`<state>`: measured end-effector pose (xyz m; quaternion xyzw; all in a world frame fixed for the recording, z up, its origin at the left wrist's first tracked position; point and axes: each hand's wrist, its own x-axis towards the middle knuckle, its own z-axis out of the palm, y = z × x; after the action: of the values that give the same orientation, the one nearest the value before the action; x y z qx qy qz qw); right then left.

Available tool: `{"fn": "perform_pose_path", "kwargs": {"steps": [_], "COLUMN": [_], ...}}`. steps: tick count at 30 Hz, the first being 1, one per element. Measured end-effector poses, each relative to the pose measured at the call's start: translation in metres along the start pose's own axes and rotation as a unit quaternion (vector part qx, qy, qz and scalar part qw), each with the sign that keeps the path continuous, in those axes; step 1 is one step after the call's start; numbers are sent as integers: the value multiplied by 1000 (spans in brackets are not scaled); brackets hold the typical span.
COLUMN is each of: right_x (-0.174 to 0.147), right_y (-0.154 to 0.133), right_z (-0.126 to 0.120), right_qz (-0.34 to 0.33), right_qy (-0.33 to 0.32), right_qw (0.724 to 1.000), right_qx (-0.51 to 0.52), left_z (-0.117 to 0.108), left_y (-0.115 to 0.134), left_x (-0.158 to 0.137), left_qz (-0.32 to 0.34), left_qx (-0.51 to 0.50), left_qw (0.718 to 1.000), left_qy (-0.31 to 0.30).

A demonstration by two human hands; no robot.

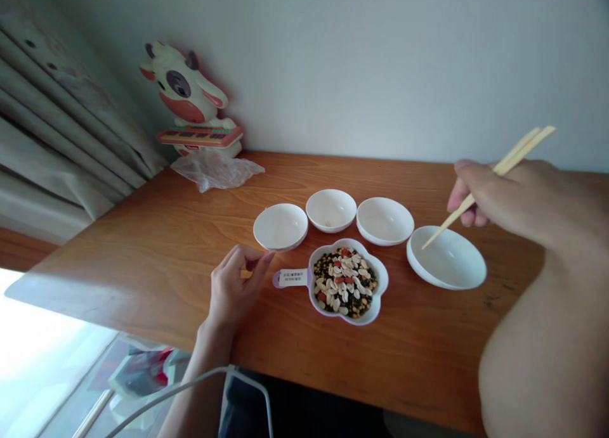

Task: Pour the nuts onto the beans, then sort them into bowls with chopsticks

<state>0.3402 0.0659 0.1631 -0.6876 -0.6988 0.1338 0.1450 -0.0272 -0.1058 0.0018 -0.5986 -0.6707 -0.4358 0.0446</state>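
My right hand holds a pair of wooden chopsticks, whose tips dip inside the rightmost white bowl. My left hand rests on the table with thumb and index fingertip drawn together, close to the near rim of the leftmost white bowl. Whether those fingers touch the bowl or pinch anything is unclear. Between my hands lies a flower-shaped dish with a labelled handle pointing left. Pale peanut halves, a few reddish pieces and dark and yellow grains fill it.
Behind the dish stand two more white bowls, the left one with a small pale bit inside, the other to its right. A cow-shaped toy keyboard and a crumpled plastic bag are at the back left. A cable crosses my left forearm.
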Motion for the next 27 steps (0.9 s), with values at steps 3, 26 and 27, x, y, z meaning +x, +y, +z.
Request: {"fn": "perform_pose_path", "kwargs": {"steps": [3,26,27], "right_x": [-2,6,9], "right_y": [-11,-36,-34], "right_z": [4,39,41], "right_qz": [-35,-167,-158], "right_qy": [5,3,4], "right_qw": [999,986,987], "right_qx": [3,6,5], "left_z": [-3,0,0], "left_y": [2,20,21], "left_x": [-18,-30,-30], "left_qz": [-35,-104,-108], "left_qx": [-30,-52,-49], "left_qw": [999,967,966], "left_qy": [-24,-227,-228]}}
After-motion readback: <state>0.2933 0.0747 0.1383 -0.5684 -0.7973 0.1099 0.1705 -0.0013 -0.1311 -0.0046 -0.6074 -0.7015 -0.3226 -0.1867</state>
